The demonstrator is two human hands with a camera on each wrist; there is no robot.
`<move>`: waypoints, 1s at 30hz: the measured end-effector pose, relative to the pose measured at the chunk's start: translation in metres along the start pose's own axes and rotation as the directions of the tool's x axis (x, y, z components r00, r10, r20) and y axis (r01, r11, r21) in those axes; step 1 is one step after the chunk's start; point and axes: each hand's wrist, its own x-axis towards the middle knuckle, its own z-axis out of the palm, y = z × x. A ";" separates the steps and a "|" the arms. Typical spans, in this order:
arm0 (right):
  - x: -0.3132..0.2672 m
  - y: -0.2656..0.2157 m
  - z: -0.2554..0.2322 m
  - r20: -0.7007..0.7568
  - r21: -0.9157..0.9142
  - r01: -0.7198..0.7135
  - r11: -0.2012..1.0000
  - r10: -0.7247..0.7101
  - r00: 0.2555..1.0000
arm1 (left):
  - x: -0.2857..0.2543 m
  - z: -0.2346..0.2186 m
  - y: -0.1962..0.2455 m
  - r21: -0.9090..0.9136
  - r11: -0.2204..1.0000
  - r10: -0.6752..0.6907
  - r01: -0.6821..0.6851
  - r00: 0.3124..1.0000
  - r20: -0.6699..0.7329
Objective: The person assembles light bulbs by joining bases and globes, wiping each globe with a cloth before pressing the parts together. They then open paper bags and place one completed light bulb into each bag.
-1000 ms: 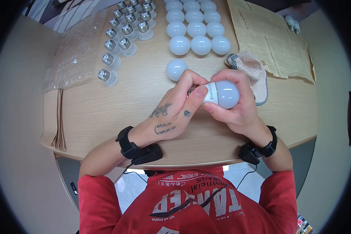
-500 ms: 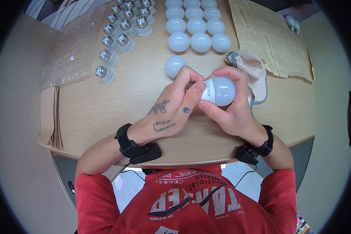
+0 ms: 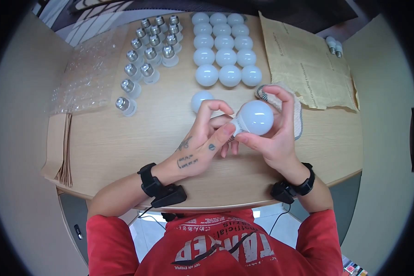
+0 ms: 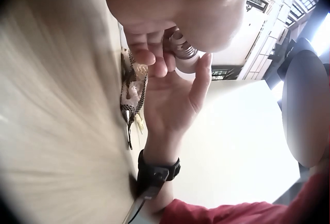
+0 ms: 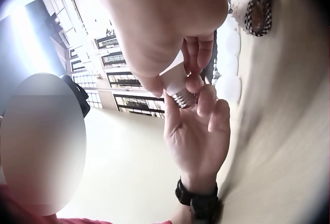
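Observation:
A white light bulb (image 3: pixel 256 118) is held up between both hands, above the table's near half. My right hand (image 3: pixel 277 145) grips its rounded globe, with the thumb along the near side and the index finger arched over the top. At the other end, my left hand (image 3: pixel 200 145) pinches the collar near the metal screw base, its index finger raised. That threaded base (image 5: pixel 183 99) shows between the left thumb and fingers in the right wrist view. Just beyond the left hand, a single bulb (image 3: pixel 201 99) stands globe up, partly hidden by the fingers.
Rows of bulbs (image 3: pixel 226 57) stand globe up at the back middle. Left of them, several bulbs (image 3: pixel 151 54) stand screw base up. A checked-edge cloth (image 3: pixel 298 119) lies behind the right hand. Printed brown paper (image 3: pixel 299 64), clear plastic wrap (image 3: pixel 89 69) and folded paper (image 3: pixel 60 147) flank them.
The held bulb has tilted, its globe now pointing farther up and away. The left index finger has lifted off, and the right fingers have opened wider round the globe. The head view has shifted.

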 end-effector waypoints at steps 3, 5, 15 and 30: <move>0.002 -0.002 0.004 -0.014 0.171 -0.115 0.978 0.119 0.993 | 0.002 0.006 -0.007 -0.082 0.991 0.098 -0.104 0.993 -0.072; 0.003 -0.004 0.002 -0.019 0.148 -0.145 0.978 0.149 0.989 | 0.000 0.009 -0.004 -0.062 0.993 0.092 -0.099 0.990 -0.103; 0.094 -0.060 -0.186 -0.424 -0.619 -0.101 0.779 -0.223 0.878 | -0.004 -0.012 0.007 0.153 0.986 0.093 -0.070 0.985 -0.148; 0.197 0.046 -0.414 -0.557 -0.793 -0.571 -0.213 -0.129 0.820 | -0.006 -0.036 0.004 0.101 0.991 -0.040 0.087 0.915 -0.401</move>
